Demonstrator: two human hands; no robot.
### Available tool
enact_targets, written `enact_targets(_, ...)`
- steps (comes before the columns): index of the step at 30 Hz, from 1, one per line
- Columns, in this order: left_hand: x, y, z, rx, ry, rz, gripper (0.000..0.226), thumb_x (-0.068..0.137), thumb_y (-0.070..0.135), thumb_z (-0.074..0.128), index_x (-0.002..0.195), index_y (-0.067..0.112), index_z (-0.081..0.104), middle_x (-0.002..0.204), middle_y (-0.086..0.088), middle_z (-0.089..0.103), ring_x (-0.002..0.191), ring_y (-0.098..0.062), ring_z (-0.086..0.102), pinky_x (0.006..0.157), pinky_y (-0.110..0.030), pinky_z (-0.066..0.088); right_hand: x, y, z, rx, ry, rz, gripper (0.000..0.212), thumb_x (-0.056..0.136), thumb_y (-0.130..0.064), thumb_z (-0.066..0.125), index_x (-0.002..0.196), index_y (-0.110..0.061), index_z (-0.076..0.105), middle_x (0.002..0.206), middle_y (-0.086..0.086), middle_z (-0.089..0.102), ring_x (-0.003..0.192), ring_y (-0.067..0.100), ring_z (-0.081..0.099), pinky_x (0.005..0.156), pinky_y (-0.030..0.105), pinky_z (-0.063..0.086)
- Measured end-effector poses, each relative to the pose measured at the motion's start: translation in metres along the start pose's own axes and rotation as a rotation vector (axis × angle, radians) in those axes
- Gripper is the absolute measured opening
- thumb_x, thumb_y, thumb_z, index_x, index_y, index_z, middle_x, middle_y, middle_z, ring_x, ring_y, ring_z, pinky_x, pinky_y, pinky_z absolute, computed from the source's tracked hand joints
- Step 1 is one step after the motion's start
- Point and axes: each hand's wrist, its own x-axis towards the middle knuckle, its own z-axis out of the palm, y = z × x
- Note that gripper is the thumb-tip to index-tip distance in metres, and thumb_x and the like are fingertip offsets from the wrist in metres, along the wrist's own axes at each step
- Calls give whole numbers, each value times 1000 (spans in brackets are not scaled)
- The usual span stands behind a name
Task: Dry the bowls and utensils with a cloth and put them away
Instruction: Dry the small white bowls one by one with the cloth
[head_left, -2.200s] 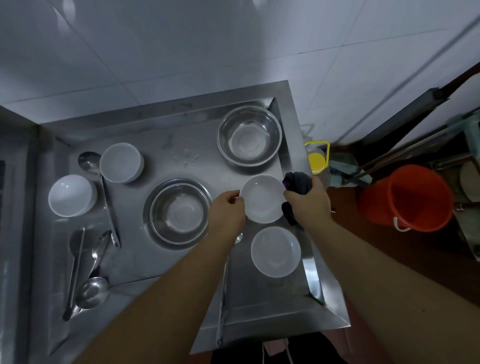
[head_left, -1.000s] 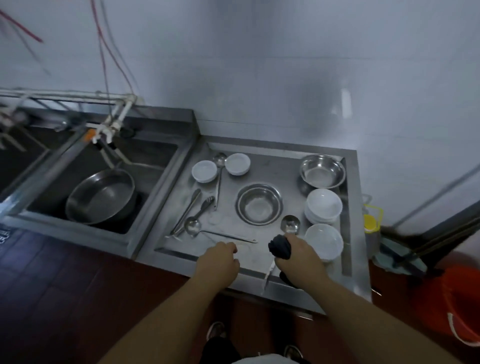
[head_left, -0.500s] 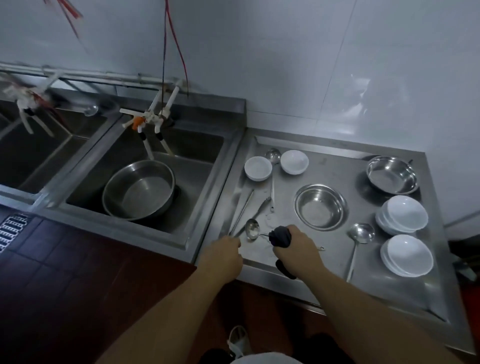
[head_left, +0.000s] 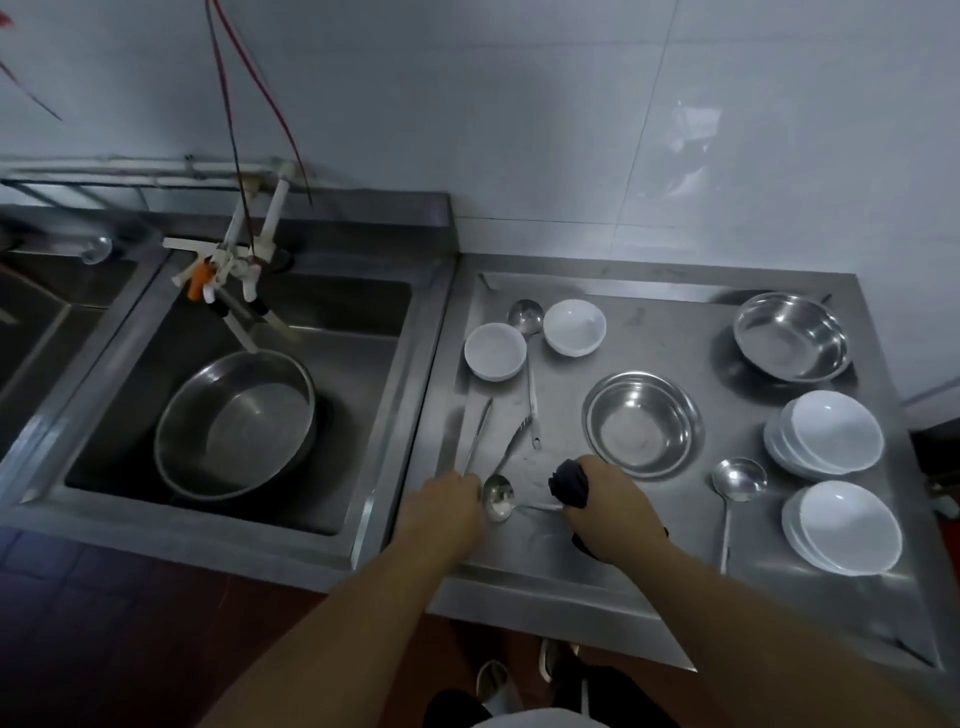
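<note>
Down at the lower middle of the frame, both hands are over the front edge of the steel draining board (head_left: 649, 577). Right hand (head_left: 610, 506) is curled tight round a bunched dark cloth (head_left: 569, 487), a wad of it poking out past the thumb. Left hand (head_left: 447, 506) sits just left of a steel ladle (head_left: 497, 498) lying flat, bowl up, its handle running right under the cloth hand; fingers look curled down at the ladle's bowl, but whether they actually pinch it I cannot tell. Just above, a pair of tongs (head_left: 511, 444) and a long thin utensil (head_left: 478, 434) lie side by side. Further up, two white bowls (head_left: 495, 351) flank another ladle (head_left: 527, 332). Centre of the board, a steel bowl (head_left: 643, 422); upper right corner, a second steel bowl (head_left: 792, 335). Right side, two stacks of white bowls (head_left: 826, 434), with a third ladle (head_left: 737, 480) beside them. Over on the left, a big steel basin (head_left: 236, 423) sits in the sink (head_left: 343, 312) beneath the tap (head_left: 228, 265).
</note>
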Motion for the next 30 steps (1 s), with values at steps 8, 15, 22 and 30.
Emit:
enact_targets(8,79,4,-15,-29,-12,-41,28,97,27,53,122,21,62,118,-5,65,95,-23,60,74,-35,47,56,14,-14,89,13,79,16,88,-10,66,99,-12,53,87,6,58,78,24,60,67,37,51)
enact_targets(15,169,-13,-28,-337,-3,-151,43,101,30,54,139,11,59,137,-15,64,120,-34,64,93,-37,51,85,23,3,156,60,185,21,85,-14,73,100,-13,58,89,4,59,75,18,59,65,36,52)
enact_targets(22,258,-29,-38,-646,1,-367,39,100,29,60,131,5,64,128,-18,69,112,-37,67,87,-37,55,96,27,26,252,92,273,26,86,-22,75,102,-22,55,88,-1,60,77,15,60,62,29,42)
enact_targets(30,291,-27,-27,-686,16,-427,37,95,25,66,122,0,69,114,-18,73,85,-29,65,55,-26,41,105,22,40,254,115,363,28,87,-25,77,100,-24,53,87,-3,58,76,14,58,61,29,42)
